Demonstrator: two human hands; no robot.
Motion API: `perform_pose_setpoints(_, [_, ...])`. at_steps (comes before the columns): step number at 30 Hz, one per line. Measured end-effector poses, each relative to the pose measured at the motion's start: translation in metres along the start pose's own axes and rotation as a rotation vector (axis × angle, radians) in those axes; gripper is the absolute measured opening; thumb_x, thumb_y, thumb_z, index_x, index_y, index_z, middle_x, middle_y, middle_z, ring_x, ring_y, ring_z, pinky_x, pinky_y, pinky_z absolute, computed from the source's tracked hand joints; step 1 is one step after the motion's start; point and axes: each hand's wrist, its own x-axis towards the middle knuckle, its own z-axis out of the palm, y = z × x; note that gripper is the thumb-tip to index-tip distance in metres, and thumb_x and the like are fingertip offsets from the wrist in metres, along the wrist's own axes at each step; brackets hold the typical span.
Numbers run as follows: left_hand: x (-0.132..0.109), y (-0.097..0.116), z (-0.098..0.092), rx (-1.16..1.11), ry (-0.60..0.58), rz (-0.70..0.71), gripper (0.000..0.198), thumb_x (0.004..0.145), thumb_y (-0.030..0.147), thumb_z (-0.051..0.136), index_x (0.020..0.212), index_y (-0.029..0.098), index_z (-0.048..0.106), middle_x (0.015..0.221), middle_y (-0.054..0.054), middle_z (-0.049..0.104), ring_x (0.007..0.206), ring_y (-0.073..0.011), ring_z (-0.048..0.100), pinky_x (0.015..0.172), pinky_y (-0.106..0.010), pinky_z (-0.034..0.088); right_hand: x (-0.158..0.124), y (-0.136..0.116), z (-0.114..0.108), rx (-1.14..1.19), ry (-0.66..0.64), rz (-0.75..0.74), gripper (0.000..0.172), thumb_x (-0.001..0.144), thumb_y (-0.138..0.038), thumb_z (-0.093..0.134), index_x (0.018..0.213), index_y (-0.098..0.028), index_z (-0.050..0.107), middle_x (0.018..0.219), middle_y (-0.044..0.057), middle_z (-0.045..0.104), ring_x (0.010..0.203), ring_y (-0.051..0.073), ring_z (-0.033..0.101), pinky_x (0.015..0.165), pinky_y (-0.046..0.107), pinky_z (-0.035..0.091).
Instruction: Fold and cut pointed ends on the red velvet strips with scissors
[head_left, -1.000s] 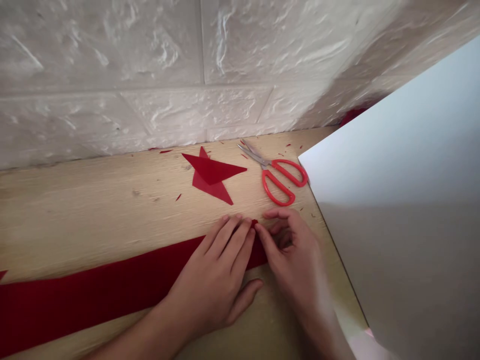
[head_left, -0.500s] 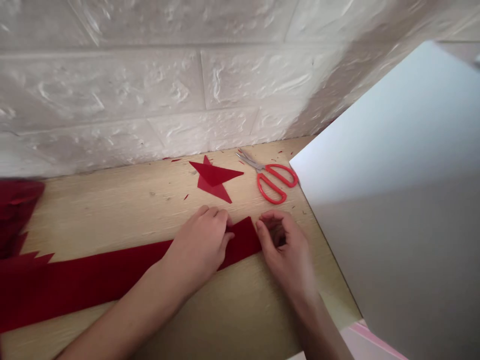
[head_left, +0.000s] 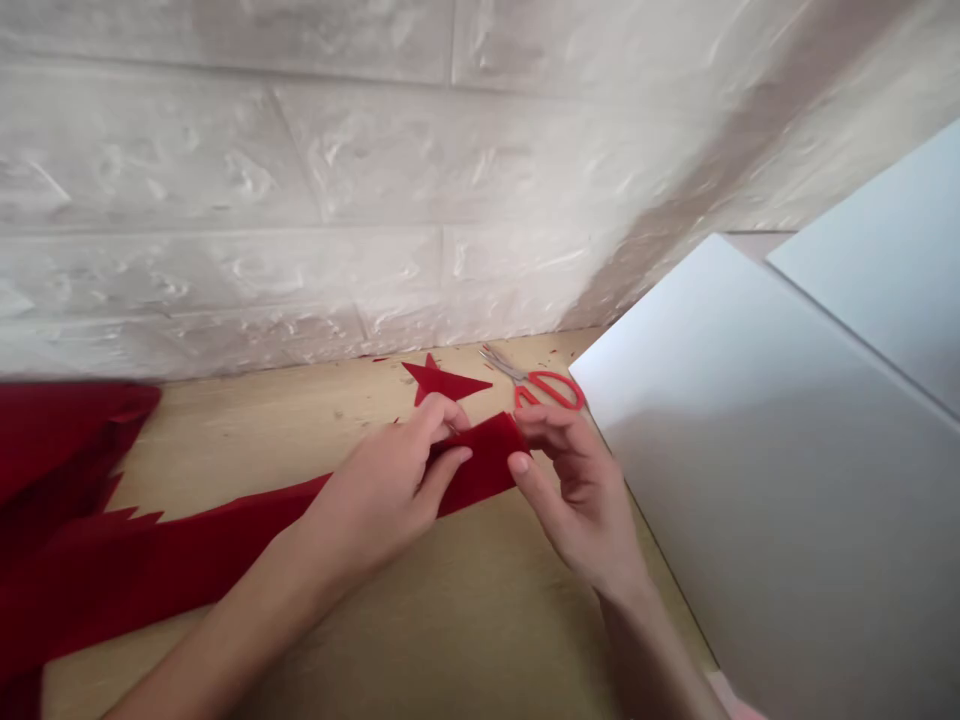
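Observation:
A long red strip (head_left: 225, 545) of folded, fabric-like material runs from the left edge to the middle of the table. Near its right end, my left hand (head_left: 409, 465) pinches it between thumb and fingers. The thumb and fingers of my right hand (head_left: 574, 490) are at the strip's end corner, curled around its edge. Beyond my left hand lie red pointed pieces (head_left: 448, 382), one crossing another. Scissors (head_left: 555, 387) with red handles rest behind my right hand, which partly hides them; their blades are slightly apart.
Red material (head_left: 67, 440) is heaped at the left. White panels (head_left: 787, 450) stand at the right, close to my right hand. A white brick-patterned wall (head_left: 300, 200) borders the back of the wooden table (head_left: 480, 620). Small red scraps lie near the wall.
The strip's right end is now raised, pinched by my left hand. My right hand has closed in on its end corner. The view has shifted, and more of the red heap and white panels shows.

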Motion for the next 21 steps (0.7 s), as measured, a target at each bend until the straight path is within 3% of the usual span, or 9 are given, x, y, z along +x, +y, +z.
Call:
perform_pose_setpoints(3, [-0.003,-0.001,-0.011,-0.033,0.068,0.008,0.023,0.101,0.031,0.049,0.123,0.025,0.052,0.107,-0.002,0.078,0.094,-0.0202,0.073,0.077,-0.032,0.054,0.015,-0.010,0.005,0.079,-0.045,-0.022,0.031,0.089,-0.029,0.074,0.118,-0.027,0.061,0.106,0.004,0.075,0.094,0.018,0.073,0.085,0.034,0.062])
perform_pose_setpoints(6, [-0.006,0.002,-0.022,-0.026,0.101,0.026,0.033,0.099,0.034,0.054,0.131,0.025,0.053,0.111,-0.003,0.079,0.101,-0.0218,0.074,0.078,-0.033,0.056,0.025,-0.017,0.014,0.104,-0.010,-0.022,0.021,0.092,-0.028,0.071,0.111,-0.026,0.064,0.098,0.003,0.076,0.088,0.017,0.074,0.079,0.032,0.063])
perform_pose_setpoints(10, [-0.009,0.009,-0.033,-0.024,0.161,0.085,0.026,0.099,0.042,0.057,0.116,0.026,0.066,0.111,-0.001,0.079,0.092,-0.0191,0.074,0.065,-0.027,0.053,0.029,-0.023,0.028,0.110,0.014,-0.072,0.018,0.090,-0.024,0.071,0.108,-0.026,0.066,0.095,0.002,0.077,0.086,0.017,0.075,0.079,0.032,0.063])
perform_pose_setpoints(14, [-0.010,0.008,-0.037,-0.019,0.221,0.181,0.022,0.102,0.030,0.051,0.106,0.024,0.072,0.098,0.003,0.079,0.079,-0.0123,0.071,0.068,-0.023,0.051,0.028,-0.024,0.035,0.128,0.044,-0.092,0.019,0.088,-0.022,0.073,0.106,-0.025,0.067,0.093,0.002,0.078,0.084,0.017,0.076,0.075,0.031,0.064])
perform_pose_setpoints(21, [-0.007,0.005,-0.035,-0.121,0.245,0.103,0.023,0.100,0.031,0.055,0.104,0.027,0.078,0.091,0.006,0.080,0.073,-0.0097,0.069,0.059,-0.018,0.052,0.027,-0.021,0.037,0.120,0.075,-0.126,0.009,0.089,-0.018,0.071,0.096,-0.024,0.073,0.088,0.001,0.077,0.076,0.014,0.073,0.065,0.024,0.061])
